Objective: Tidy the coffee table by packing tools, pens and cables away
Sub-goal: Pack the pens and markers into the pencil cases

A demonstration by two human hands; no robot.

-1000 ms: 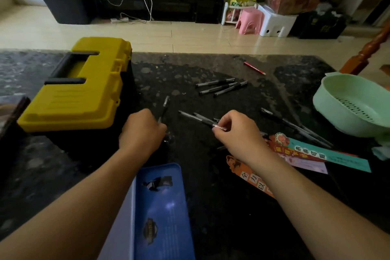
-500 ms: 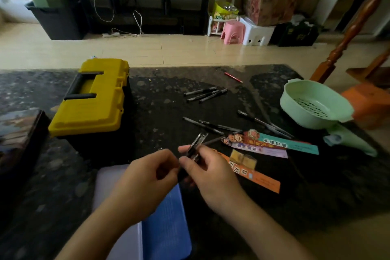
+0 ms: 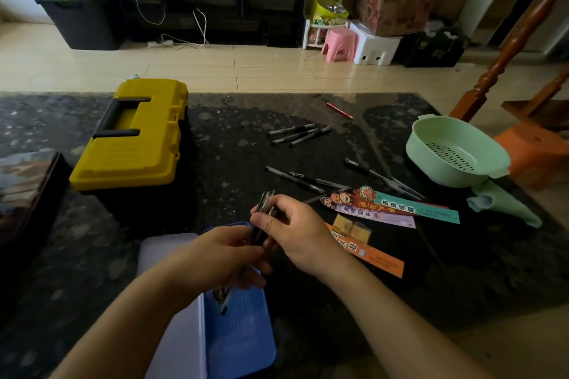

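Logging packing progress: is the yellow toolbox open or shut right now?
Shut. The yellow toolbox has its lid lying flat on the black base, with the handle folded down into its recess; no gap shows.

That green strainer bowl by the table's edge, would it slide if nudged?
Probably light: the green strainer bowl looks like thin perforated plastic. It likely slides on the glossy table, and near that edge it might fall.

Two bare forearms rise from the bottom edge. Left hand (image 3: 221, 255) and right hand (image 3: 297, 232) meet centrally, both gripping pens (image 3: 265, 201).
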